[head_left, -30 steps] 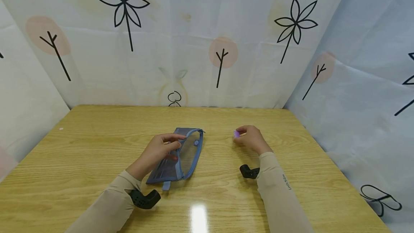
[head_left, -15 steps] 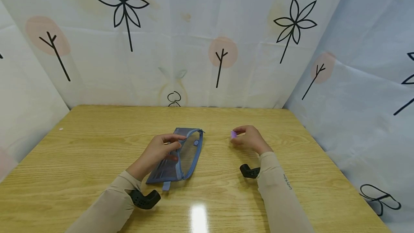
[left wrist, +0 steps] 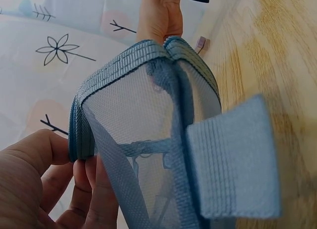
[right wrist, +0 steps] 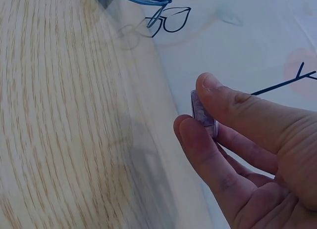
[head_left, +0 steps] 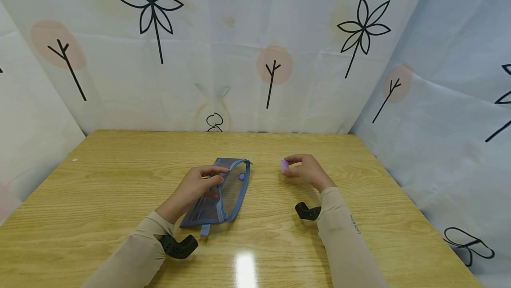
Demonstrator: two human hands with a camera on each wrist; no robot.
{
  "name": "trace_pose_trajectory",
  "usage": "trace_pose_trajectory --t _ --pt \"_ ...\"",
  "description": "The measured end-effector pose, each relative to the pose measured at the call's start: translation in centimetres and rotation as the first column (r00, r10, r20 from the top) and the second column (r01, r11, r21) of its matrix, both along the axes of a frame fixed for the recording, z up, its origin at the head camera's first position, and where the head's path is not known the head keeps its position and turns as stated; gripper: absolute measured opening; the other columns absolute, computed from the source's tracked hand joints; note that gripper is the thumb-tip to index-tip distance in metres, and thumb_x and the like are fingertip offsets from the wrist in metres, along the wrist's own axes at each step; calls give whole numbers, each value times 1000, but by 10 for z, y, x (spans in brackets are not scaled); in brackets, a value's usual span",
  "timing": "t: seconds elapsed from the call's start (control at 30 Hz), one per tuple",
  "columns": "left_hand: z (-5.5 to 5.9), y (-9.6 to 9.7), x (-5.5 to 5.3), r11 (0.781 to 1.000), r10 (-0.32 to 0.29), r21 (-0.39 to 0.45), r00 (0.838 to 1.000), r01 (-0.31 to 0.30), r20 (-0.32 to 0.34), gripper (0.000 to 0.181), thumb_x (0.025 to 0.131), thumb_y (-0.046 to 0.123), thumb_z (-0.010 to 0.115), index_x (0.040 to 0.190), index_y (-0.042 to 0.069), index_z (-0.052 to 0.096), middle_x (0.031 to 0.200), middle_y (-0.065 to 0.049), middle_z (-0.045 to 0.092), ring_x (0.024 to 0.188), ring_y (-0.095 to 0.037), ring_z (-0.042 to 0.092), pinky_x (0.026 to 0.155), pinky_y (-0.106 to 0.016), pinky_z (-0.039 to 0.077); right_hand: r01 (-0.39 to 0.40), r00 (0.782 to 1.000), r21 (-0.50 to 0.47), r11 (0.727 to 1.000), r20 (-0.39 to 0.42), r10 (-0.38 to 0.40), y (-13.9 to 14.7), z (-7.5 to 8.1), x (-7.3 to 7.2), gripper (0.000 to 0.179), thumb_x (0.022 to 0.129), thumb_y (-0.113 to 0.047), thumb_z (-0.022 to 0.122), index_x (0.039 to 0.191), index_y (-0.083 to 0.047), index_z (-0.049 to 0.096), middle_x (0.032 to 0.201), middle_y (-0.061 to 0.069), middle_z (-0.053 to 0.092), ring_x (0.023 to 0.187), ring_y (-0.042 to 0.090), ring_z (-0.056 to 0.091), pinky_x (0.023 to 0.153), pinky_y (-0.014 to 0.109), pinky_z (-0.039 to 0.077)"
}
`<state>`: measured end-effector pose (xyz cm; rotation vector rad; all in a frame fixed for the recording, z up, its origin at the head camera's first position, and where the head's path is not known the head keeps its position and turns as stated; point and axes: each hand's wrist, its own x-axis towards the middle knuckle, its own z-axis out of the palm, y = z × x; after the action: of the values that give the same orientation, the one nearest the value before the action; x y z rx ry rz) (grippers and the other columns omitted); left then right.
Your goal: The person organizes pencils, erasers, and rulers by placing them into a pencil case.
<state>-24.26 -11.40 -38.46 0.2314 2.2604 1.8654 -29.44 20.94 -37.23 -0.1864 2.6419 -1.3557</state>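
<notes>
A blue mesh zipper pouch (head_left: 199,215) lies on the table with its zipped side gaping toward the right. My left hand (head_left: 195,187) pinches the pouch's zipper edge between thumb and fingers, as the left wrist view shows up close. To the right of the pouch, above the table, my right hand (head_left: 309,171) holds a small purple block (head_left: 284,165) between thumb and fingertips. In the right wrist view this block (right wrist: 200,110) looks partly see-through, and the fingers cover much of it. A fabric tab (left wrist: 237,162) sticks out from the pouch's near end.
The wooden table (head_left: 255,146) meets a patterned cloth backdrop (head_left: 239,79) at the back and both sides. A tiny white bit (head_left: 74,159) lies at the far left of the table. Black wrist devices (head_left: 179,247) sit under both sleeves.
My right hand has moved a little to the left, toward the pouch, with the purple block in its fingers. The left hand and the pouch have stayed in place.
</notes>
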Motion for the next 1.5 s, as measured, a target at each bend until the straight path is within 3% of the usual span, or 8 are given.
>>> trace_pose_trajectory --t 0.5,0.97,1.2,1.5 --pt "2 -1 1 1000 -1 -4 1000 1 -7 33 98 12 56 130 6 64 135 -15 54 102 -25 55 72 -37 61 -33 999 -77 996 25 35 -7 2 1 53 88 -12 74 137 -2 55 137 19 53 107 25 65 92 42 55" --pt "2 0 1 1000 6 -11 1000 -7 -12 33 98 11 56 130 5 64 134 -16 54 101 -25 54 72 -38 61 -43 999 -22 999 -7 43 -18 -3 -2 52 87 -15 76 135 -5 59 132 17 58 109 28 63 94 43 53" --pt "3 -1 1 1000 6 -12 1000 -6 -16 33 98 11 56 130 6 64 135 -16 53 102 -25 54 72 -38 61 -62 998 -69 996 16 63 -20 -2 -1 51 87 -9 74 135 -3 58 133 19 57 109 27 63 94 44 53" --pt "3 -2 1 1000 -5 -2 1000 5 -10 33 99 11 55 131 5 63 136 -16 52 103 -25 55 73 -38 61 -71 997 -53 996 5 71 -26 0 1 49 87 -10 74 134 -4 59 130 17 59 112 29 62 94 43 54"
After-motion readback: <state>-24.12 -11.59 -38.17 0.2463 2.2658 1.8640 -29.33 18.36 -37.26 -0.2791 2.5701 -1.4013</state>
